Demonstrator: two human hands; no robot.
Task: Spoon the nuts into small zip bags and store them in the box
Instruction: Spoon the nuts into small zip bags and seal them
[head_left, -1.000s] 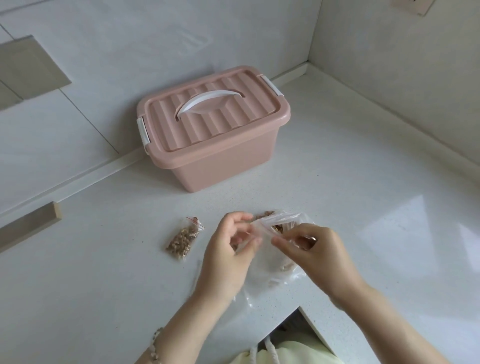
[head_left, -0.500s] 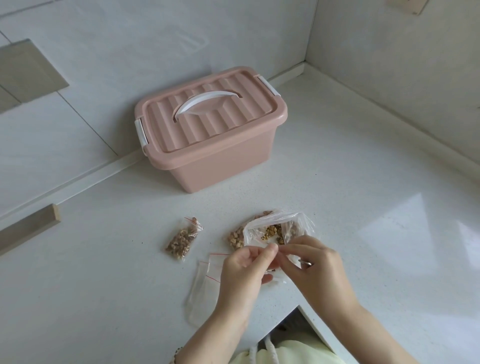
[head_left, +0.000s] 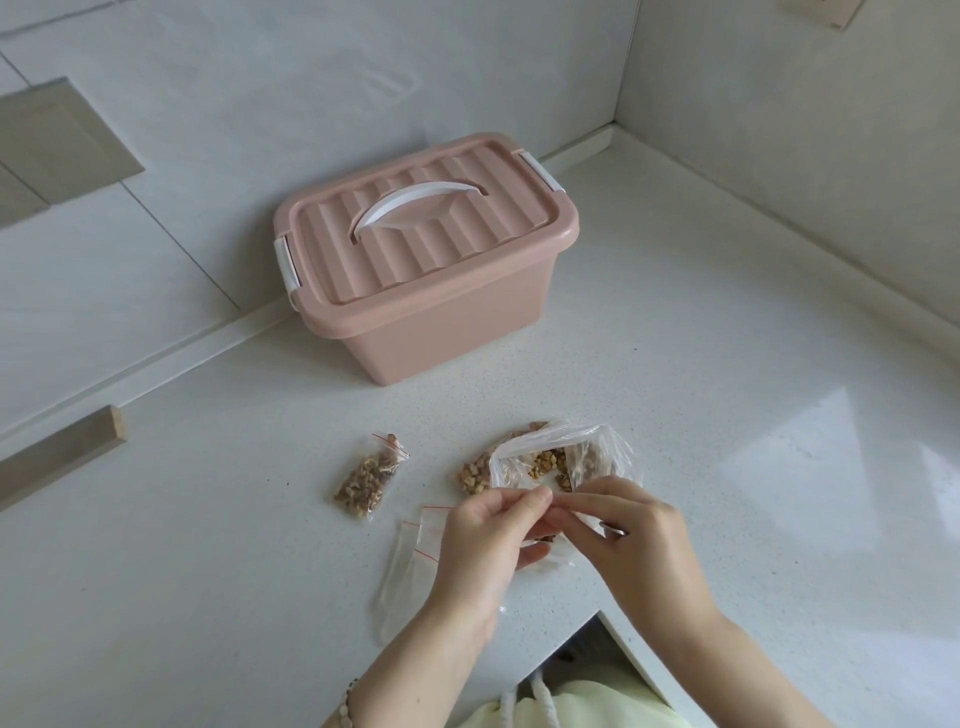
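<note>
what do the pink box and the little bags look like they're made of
Pink box: likely moulded plastic, matte; ribbed lid, white clip latches. Filled bag: thin clear plastic film, slightly glossy; nuts show through, red zip line. Empty bags: same clear film, it seems.

The box near the counter's back edge is dusty pink, its lid patterned with parallel ridges, with a white handle and white latches. The counter is white with fine dark specks. The nuts are tan-brown. The small zip bags are clear with red strips.
</note>
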